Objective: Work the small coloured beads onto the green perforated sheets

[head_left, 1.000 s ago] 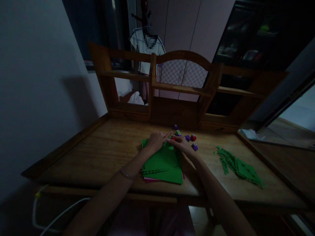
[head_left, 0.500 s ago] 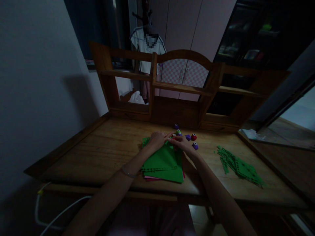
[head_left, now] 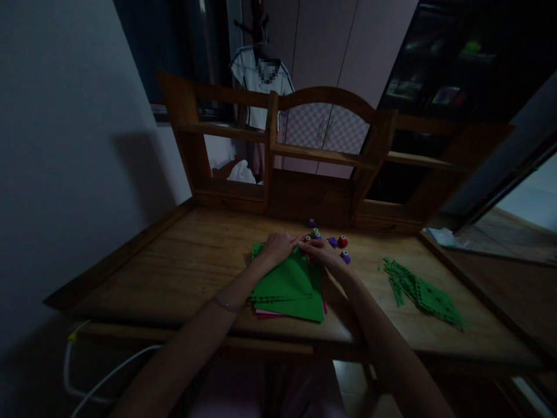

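My left hand (head_left: 278, 247) lies over the upper part of a green paper sheet (head_left: 285, 281), fingers stretched toward the right. My right hand (head_left: 321, 251) is closed around a small red craft punch (head_left: 307, 239) at the sheet's far right corner, largely hidden by the fingers. The fingertips of both hands nearly meet there. Small dark cut-outs run along the sheet's near and left edges. Beneath it lie another green sheet (head_left: 300, 310) and pink and red sheets (head_left: 270, 314), with only their edges showing.
Several purple, red and green punches stand just beyond my right hand, among them a red one (head_left: 342, 241) and a purple one (head_left: 345, 256). Cut green paper (head_left: 430, 302) lies on the right of the wooden desk (head_left: 174, 261). A wooden shelf (head_left: 322, 155) rises behind.
Both hands stay at the sheet's far right corner. My right fingers have shifted very slightly around the red punch; the papers look unmoved.
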{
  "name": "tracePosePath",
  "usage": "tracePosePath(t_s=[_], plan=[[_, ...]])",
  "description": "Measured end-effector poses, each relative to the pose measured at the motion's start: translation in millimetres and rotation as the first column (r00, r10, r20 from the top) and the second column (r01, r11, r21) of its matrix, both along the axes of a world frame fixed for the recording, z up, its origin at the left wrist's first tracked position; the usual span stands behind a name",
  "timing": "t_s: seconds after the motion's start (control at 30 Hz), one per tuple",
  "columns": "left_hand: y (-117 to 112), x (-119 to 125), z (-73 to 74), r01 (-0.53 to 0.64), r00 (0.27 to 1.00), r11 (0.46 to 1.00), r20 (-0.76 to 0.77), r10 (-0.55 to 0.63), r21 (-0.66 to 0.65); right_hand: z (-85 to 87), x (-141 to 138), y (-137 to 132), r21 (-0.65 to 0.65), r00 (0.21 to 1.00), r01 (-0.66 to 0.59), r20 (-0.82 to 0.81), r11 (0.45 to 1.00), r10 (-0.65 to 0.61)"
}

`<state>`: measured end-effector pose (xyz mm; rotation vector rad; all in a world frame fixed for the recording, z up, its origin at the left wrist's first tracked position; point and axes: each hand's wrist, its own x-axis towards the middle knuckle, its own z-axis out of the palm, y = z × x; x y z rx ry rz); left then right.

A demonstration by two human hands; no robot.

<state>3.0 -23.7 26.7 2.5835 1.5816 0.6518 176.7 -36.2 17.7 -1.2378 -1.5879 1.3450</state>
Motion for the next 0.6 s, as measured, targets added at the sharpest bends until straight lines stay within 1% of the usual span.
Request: tracePosePath(t_s=[0.17, 0.33, 0.43, 0.6], plan=[[-0.9, 0.6, 1.7, -0.008, 1.0, 0.999, 0.011, 0.009, -0.042, 4.5, -1.6, -4.1, 0.014, 1.0, 0.011, 0.01, 1.0, -0.011], [-1.5, 2.2, 0.8, -0.028, 1.0, 0.999, -0.001, 0.028, -0.025, 9.8, 1.2, -6.4, 0.032, 0.998, 0.018, 0.063, 0.999, -0.02], [-2.1, 2.5, 0.6, -0.028, 1.0, 0.999, 0.008, 0.028, -0.023, 13.5, 3.7, -7.4, 0.01, 1.0, 0.018, 0.02, 1.0, -0.018], [-3.4, 2.2, 1.9, -0.039, 0.999, 0.999, 0.013, 0.039, -0.01, 16.2, 5.1, -6.6, -0.037, 0.996, 0.076, -0.039, 0.996, -0.078]])
